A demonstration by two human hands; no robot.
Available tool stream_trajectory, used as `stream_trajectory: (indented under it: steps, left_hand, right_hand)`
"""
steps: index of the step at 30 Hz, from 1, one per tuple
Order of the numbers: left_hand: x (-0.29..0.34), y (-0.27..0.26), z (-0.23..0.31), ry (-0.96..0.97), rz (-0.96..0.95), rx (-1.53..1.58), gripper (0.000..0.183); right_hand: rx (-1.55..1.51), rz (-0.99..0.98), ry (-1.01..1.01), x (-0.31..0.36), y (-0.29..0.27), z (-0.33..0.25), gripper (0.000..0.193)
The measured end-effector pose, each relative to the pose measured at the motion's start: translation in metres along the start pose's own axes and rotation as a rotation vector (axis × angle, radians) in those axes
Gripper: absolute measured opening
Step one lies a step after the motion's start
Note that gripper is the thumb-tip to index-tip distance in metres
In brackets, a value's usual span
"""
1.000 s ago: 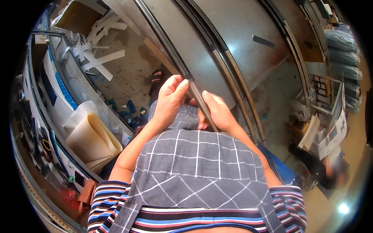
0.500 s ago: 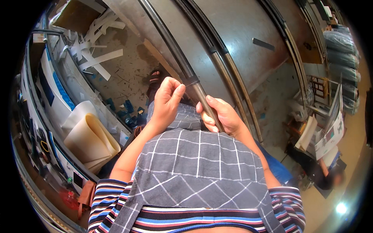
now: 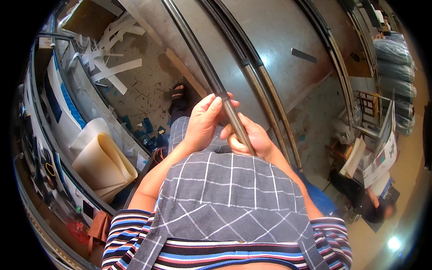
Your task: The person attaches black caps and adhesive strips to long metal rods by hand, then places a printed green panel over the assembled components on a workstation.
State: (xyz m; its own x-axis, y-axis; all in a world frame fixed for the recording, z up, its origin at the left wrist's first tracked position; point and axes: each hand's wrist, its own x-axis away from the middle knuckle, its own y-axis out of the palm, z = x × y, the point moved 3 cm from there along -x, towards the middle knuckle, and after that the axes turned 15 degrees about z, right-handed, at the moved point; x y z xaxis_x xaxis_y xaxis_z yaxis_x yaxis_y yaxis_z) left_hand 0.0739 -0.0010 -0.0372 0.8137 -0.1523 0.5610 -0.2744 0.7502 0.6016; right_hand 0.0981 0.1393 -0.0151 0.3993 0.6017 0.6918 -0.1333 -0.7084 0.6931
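Both hands are working on one long dark rod (image 3: 211, 76) in the head view, just in front of the person's grey checked apron (image 3: 225, 198). The left hand (image 3: 204, 121) is lying against the rod from the left side, its fingers (image 3: 215, 104) stretched nearly straight and pressing on the shaft rather than curling around it, so this grip is loose and mostly flat. The right hand (image 3: 252, 139) is clenching the near end of the rod, with the fingers wrapped around it and the thumb lying along the shaft. The rod is running from the hands up and to the left, passing over a wide grey metal table (image 3: 279, 40). Two more dark rods (image 3: 265, 85) are lying on that table, side by side and just right of the held one. Down on the left, rolled cream sheets (image 3: 101, 162) are resting near white scraps (image 3: 108, 67) on the floor.
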Motion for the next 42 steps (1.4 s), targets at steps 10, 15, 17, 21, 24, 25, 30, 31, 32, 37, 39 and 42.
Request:
stream_trajectory:
  steps: [10, 15, 17, 21, 24, 25, 30, 31, 32, 37, 39, 42]
  left_hand:
    - [0.014, -0.007, 0.015, 0.976, 0.325, -0.656, 0.018]
    - [0.006, -0.004, 0.023, 1.196, 0.192, -0.862, 0.020]
    - [0.004, -0.002, 0.025, 1.190, 0.175, -0.867, 0.017]
    - [-0.001, -0.004, 0.017, 0.975, 0.170, -0.733, 0.011]
    - [-0.006, -0.012, -0.002, 0.654, 0.141, -0.446, 0.006]
    - [-0.006, -0.009, -0.002, 0.583, 0.112, -0.350, 0.006]
    - [-0.011, -0.009, -0.006, 0.176, 0.080, -0.031, 0.010]
    - [-0.013, -0.006, -0.002, 0.110, 0.077, -0.007, 0.013]
    - [-0.016, -0.005, 0.000, 0.044, 0.073, 0.018, 0.017]
    - [-0.016, -0.009, 0.004, 0.001, -0.015, -0.074, 0.028]
    - [-0.009, -0.006, 0.009, 0.058, 0.038, -0.109, 0.027]
    - [-0.001, -0.004, 0.013, 0.133, 0.134, -0.188, 0.025]
  right_hand:
    - [0.455, 0.454, -0.263, 0.013, 0.007, -0.013, 0.048]
    - [0.451, 0.448, -0.269, 0.012, 0.005, -0.014, 0.048]
    - [0.449, 0.450, -0.267, 0.012, 0.005, -0.013, 0.048]
    - [0.399, 0.421, -0.245, 0.011, 0.004, -0.013, 0.047]
    - [0.336, 0.364, -0.216, 0.011, 0.004, -0.014, 0.049]
    - [0.315, 0.343, -0.205, 0.011, 0.004, -0.015, 0.050]
    - [0.247, 0.276, -0.170, 0.008, -0.002, -0.012, 0.051]
    - [0.227, 0.256, -0.158, 0.007, -0.003, -0.012, 0.052]
    - [0.191, 0.231, -0.137, 0.006, -0.004, -0.011, 0.052]
    - [0.113, 0.136, -0.120, 0.002, -0.004, -0.011, 0.053]
    - [0.077, 0.122, -0.109, 0.000, -0.005, -0.007, 0.054]
    - [0.410, 0.441, -0.229, 0.006, 0.004, -0.008, 0.056]
